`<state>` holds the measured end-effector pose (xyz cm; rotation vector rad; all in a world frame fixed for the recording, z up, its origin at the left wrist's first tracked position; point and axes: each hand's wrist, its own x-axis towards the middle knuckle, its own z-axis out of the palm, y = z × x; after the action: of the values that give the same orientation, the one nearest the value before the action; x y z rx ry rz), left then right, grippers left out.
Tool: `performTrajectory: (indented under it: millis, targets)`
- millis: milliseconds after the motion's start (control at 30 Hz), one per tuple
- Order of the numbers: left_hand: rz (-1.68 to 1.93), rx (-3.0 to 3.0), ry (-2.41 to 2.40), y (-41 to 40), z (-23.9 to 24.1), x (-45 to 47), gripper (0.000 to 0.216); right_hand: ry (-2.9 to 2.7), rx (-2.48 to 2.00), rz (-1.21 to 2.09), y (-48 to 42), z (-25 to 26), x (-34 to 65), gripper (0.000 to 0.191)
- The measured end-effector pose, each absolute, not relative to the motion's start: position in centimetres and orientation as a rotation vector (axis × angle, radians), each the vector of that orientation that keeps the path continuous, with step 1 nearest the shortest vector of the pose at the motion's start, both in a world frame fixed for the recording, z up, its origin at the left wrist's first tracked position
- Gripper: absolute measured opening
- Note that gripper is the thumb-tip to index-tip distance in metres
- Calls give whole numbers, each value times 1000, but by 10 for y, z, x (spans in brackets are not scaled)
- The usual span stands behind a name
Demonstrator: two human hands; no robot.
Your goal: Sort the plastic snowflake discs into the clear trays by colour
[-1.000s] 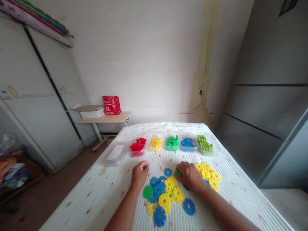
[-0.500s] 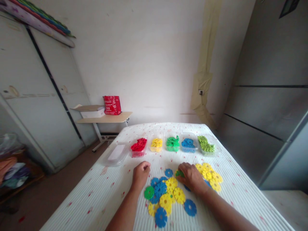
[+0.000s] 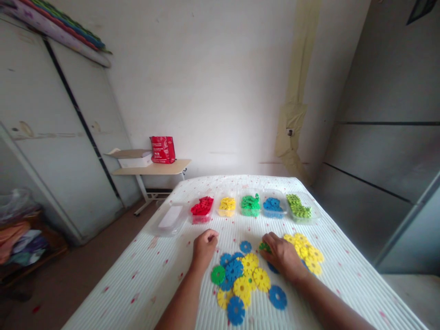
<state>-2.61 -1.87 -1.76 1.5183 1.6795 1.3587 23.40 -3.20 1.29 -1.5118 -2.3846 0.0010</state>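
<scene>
A pile of flat toothed plastic discs (image 3: pixel 244 277), blue, yellow and green, lies on the white spotted table (image 3: pixel 165 284) in front of me. My right hand (image 3: pixel 283 255) rests palm down on the pile's right side, fingers curled over a dark green disc (image 3: pixel 264 247). My left hand (image 3: pixel 204 247) sits as a loose fist on the cloth just left of the pile; what it holds, if anything, is hidden. A second heap of yellow discs (image 3: pixel 307 250) lies right of my right hand.
Clear tubs stand in a row across the table's far part: red (image 3: pixel 202 208), yellow (image 3: pixel 227 205), green (image 3: pixel 250 204), blue (image 3: pixel 272 205), light green (image 3: pixel 299 207). An empty-looking clear tub (image 3: pixel 168 220) sits at their left. A side table (image 3: pixel 151 169) holds a red bag.
The camera has shifted slightly, so everything sits a little further right. Both hands stay in the same place on the discs and cloth.
</scene>
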Motion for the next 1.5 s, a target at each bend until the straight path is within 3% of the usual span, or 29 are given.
performTrajectory:
  millis: [200,467,633,867,1000,1200,1500]
  targets:
    - [1386,1389,1586,-18,-18,-29,17,-2276,-1492,313,-34,29,230,12]
    - [1413,1183,1461,-20,-10,-33,20,-2373,-1071,812,-50,47,164,31]
    - [1446,1092,1382,-24,-6,-42,27,-2762,-1117,574,-58,56,120,39]
    - [1471,1016,1319,-23,-7,-44,27,-3014,-1223,249,-57,59,99,32]
    - [1474,1001,1292,-23,-6,-43,27,-2902,-1205,316,-57,57,99,27]
    - [1477,994,1282,-24,-4,-42,27,-2544,-1245,798,-30,64,130,9]
    - [1471,1026,1301,-21,-7,-41,23,-2131,-1419,466,12,76,202,31]
